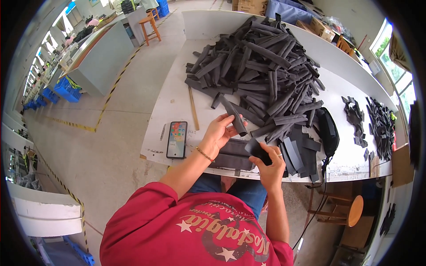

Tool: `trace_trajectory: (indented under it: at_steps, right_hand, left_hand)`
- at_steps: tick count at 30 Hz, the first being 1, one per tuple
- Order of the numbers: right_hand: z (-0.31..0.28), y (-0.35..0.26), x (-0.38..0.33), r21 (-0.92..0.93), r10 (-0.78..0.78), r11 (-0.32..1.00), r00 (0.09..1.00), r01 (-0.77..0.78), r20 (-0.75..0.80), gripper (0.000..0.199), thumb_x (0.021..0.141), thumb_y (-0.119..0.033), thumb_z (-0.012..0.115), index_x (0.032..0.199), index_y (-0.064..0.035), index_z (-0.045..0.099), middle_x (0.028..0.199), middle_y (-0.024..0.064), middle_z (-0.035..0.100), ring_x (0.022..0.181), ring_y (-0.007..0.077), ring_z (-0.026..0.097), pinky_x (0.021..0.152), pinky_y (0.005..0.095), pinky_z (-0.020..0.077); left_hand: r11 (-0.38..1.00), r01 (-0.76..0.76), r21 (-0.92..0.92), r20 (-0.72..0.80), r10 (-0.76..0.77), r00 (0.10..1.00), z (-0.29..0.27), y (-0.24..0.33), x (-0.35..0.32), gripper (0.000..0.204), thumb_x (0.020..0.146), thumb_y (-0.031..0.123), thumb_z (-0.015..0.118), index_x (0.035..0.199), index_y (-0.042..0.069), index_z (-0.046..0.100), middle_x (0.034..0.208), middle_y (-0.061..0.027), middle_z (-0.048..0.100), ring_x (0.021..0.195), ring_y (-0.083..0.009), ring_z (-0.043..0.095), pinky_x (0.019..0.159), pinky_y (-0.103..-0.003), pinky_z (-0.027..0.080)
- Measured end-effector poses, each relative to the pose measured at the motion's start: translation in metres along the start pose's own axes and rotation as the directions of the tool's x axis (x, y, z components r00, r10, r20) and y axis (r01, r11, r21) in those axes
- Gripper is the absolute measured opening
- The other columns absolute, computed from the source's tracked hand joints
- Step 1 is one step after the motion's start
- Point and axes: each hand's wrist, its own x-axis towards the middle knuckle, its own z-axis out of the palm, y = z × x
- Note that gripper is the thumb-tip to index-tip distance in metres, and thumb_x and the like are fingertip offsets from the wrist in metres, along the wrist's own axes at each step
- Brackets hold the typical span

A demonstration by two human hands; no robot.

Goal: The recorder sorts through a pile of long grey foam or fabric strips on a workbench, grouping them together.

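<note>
My left hand [218,133] is closed round a black fabric tube [232,116], which slants above the table's near part. In my right hand [271,167], pinched between thumb and fingers, is a thin dark plastic sheet [256,150] that curves slightly. The sheet's edge is close to the tube's lower end, with a small gap between them. Beneath my hands lie flat black fabric pieces [230,160]. Beside my right hand, dark flat strips [293,156] overlap in a loose stack. A big heap of similar black tubes [266,66] covers the table's far middle.
On the white table [162,106] a phone [176,140] and a wooden stick [194,108] lie left of my hands. A black pouch-like object [328,133] with a cord is at the right, before more black pieces [379,126]. A wooden stool [354,211] stands below right.
</note>
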Motion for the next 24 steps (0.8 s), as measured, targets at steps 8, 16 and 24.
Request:
trace_trajectory:
  at_steps: [8,16,24]
  right_hand:
    - [0.012,0.013,0.000,-0.181,-0.139,0.976,0.987,0.122,-0.084,0.029,0.069,-0.004,0.079,0.097,-0.0065,0.073,0.082,0.0050,0.061,0.078,0.0230,0.058,0.071,0.0346,0.0440]
    - [0.004,0.022,0.011,-0.434,-0.408,0.834,0.910,0.341,-0.068,0.025,0.070,-0.005,0.076,0.095,-0.0087,0.071,0.081,0.0011,0.060,0.079,0.0222,0.057,0.071,0.0368,0.0423]
    - [0.015,0.013,0.007,-0.484,-0.438,0.804,0.894,0.344,-0.093,0.048,0.073,-0.009,0.077,0.118,-0.0039,0.060,0.103,0.0113,0.057,0.089,0.0304,0.057,0.079,0.0398,0.0445]
  left_hand:
    - [0.997,0.066,0.042,0.022,-0.067,0.998,0.005,-0.012,-0.004,0.020,0.095,0.007,0.053,0.112,-0.004,0.052,0.107,-0.0186,0.065,0.095,-0.0350,0.067,0.083,-0.046,0.058]
    - [0.992,0.047,0.113,0.059,-0.054,0.997,0.009,-0.014,-0.018,0.024,0.094,0.007,0.052,0.116,-0.003,0.051,0.111,-0.0173,0.064,0.093,-0.0319,0.068,0.079,-0.045,0.059]
    - [0.940,-0.249,0.234,0.028,0.249,0.968,0.047,-0.021,-0.059,0.051,0.091,0.007,0.062,0.133,-0.003,0.036,0.110,-0.0173,0.063,0.095,-0.0270,0.067,0.084,-0.041,0.057]
